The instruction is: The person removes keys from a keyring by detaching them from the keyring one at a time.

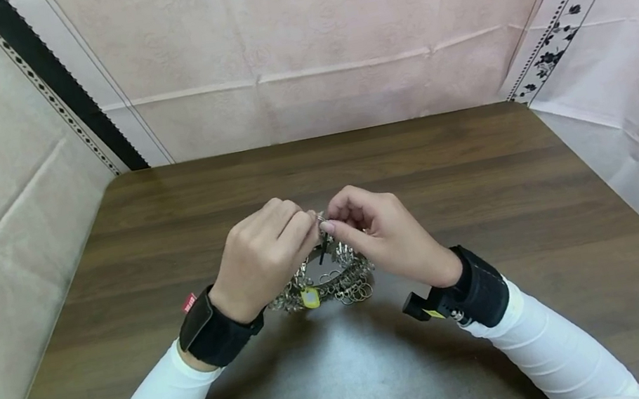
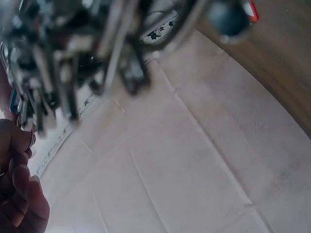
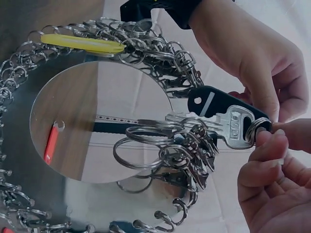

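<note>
Before me my left hand (image 1: 268,255) and right hand (image 1: 386,234) meet over a cluster of metal key rings (image 1: 353,279). In the right wrist view both hands' fingertips hold a small split ring (image 3: 255,131). A silver key (image 3: 237,127) and a black tag (image 3: 214,103) hang at that ring. Right thumb and forefinger pinch the ring; left fingers grip beside it, partly hidden. Larger split rings with metal clasps (image 3: 182,155) crowd just beneath the key. In the left wrist view the metal pieces (image 2: 68,63) are blurred.
Many rings encircle a round, mirror-like surface (image 3: 114,80). A yellow tag (image 3: 82,42) lies among them on the near side. A red strip (image 3: 51,141) shows within the round area. Beneath is a brown wooden table (image 1: 315,172), with pale cloth (image 1: 291,40) hanging around it.
</note>
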Demonstrator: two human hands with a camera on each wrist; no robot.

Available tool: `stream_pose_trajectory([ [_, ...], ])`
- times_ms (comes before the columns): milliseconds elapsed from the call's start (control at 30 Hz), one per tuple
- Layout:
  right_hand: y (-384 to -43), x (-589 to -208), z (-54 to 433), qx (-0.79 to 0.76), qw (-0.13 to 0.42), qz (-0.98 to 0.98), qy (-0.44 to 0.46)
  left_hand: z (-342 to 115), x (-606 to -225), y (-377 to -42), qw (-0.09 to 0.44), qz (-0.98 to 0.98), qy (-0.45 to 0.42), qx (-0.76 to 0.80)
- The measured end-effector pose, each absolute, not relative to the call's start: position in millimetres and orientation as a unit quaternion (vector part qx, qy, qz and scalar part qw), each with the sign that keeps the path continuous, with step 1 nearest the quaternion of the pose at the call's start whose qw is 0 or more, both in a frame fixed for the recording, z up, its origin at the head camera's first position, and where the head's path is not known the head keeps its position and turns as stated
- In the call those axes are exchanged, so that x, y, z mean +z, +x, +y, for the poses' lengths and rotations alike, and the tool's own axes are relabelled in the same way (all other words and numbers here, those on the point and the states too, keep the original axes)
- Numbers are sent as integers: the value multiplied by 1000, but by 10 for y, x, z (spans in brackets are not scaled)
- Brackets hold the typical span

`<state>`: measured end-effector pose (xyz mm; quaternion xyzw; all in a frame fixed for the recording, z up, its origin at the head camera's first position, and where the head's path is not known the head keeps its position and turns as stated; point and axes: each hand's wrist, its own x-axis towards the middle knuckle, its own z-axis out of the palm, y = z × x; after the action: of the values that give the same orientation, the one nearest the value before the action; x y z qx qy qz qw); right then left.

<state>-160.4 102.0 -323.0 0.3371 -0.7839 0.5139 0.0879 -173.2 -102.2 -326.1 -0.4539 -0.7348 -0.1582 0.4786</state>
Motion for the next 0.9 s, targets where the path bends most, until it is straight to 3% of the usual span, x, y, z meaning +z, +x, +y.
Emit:
stream_pose_trajectory([
  [900,-1598,-3265,1008,493,104,-789,353,-975,-3302,-1716,395,-784,-383,-286],
])
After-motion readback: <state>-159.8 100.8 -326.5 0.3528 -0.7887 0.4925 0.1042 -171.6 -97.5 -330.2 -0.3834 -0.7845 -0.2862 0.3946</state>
